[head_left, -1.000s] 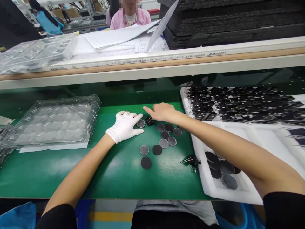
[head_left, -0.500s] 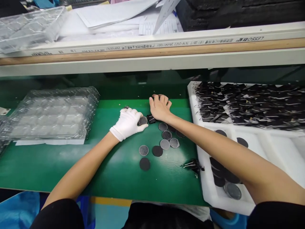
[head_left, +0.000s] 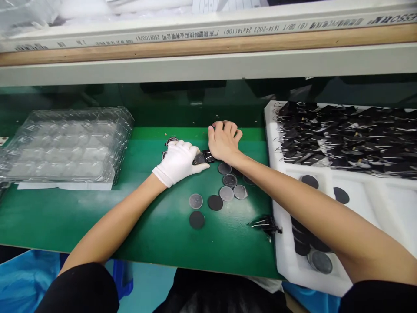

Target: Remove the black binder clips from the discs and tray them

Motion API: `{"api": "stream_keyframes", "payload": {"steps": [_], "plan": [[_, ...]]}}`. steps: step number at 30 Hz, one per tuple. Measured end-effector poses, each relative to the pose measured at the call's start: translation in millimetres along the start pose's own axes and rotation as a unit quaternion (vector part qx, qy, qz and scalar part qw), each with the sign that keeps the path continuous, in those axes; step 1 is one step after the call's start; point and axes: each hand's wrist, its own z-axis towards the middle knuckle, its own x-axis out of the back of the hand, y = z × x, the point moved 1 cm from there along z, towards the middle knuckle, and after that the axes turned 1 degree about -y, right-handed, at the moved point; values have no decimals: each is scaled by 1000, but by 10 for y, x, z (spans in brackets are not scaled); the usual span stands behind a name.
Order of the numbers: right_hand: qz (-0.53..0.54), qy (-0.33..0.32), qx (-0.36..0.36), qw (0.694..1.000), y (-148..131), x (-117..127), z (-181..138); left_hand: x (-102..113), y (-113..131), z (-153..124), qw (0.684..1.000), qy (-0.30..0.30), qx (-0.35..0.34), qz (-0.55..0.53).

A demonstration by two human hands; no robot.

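My left hand [head_left: 179, 161], in a white glove, is closed over a round disc [head_left: 199, 159], which shows between thumb and fingers. A black binder clip [head_left: 208, 155] sits at the disc's right edge, between my two hands. Past the gloved fingers, a dark round piece with a shiny rim [head_left: 171, 141] peeks out. My bare right hand [head_left: 225, 140] rests on the green table with fingers bent down; whatever lies under them is hidden. Below it lie several loose clear and dark discs, among them a black disc [head_left: 215, 202] and a clear disc [head_left: 196, 201].
Stacked clear plastic trays [head_left: 68, 148] stand on the left. On the right, a white foam tray [head_left: 276, 208] holds many black binder clips [head_left: 345, 139] and dark discs [head_left: 321, 261]. Loose binder clips [head_left: 266, 224] lie by its edge. A shelf rail [head_left: 202, 65] crosses behind.
My left hand has moved slightly right, with the disc now against the binder clip. More rimmed pieces show beyond its fingers. My right hand stays nearly in place; the camera view has tilted down.
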Motion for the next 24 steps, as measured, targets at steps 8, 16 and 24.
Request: {"api": "stream_keyframes", "payload": {"steps": [8, 16, 24], "plan": [[75, -5, -46, 996, -81, 163, -36, 33, 7, 3, 1000, 13, 8, -20], [-58, -241, 259, 934, 383, 1380, -1188, 198, 58, -78, 998, 41, 39, -1], [-167, -306, 339, 874, 888, 1246, -1950, 327, 160, -84, 993, -53, -110, 0]]}}
